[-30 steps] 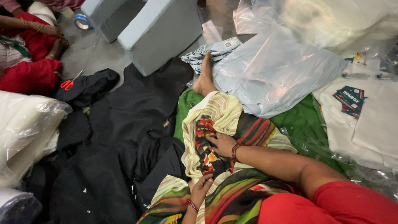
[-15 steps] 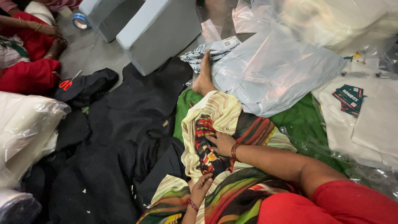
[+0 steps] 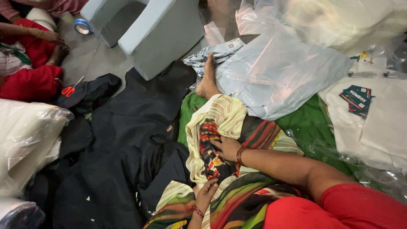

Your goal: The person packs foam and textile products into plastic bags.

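Red-handled scissors (image 3: 71, 89) lie on the grey floor (image 3: 91, 57) beside crumpled black cloth (image 3: 127, 140). The left hand (image 3: 206, 193) pinches the striped multicoloured fabric (image 3: 216, 127) (draped over the lap) — the right hand (image 3: 227, 147) presses flat on it, fingers spread; clear plastic bags (image 3: 280, 68) lie beyond.

Almost nothing differs. Right hand (image 3: 227, 147) sits marginally further left on striped cloth (image 3: 220, 123), near bare foot (image 3: 207, 80). Left hand (image 3: 207, 191) holds same spot at cloth's lower edge. View shifts barely.
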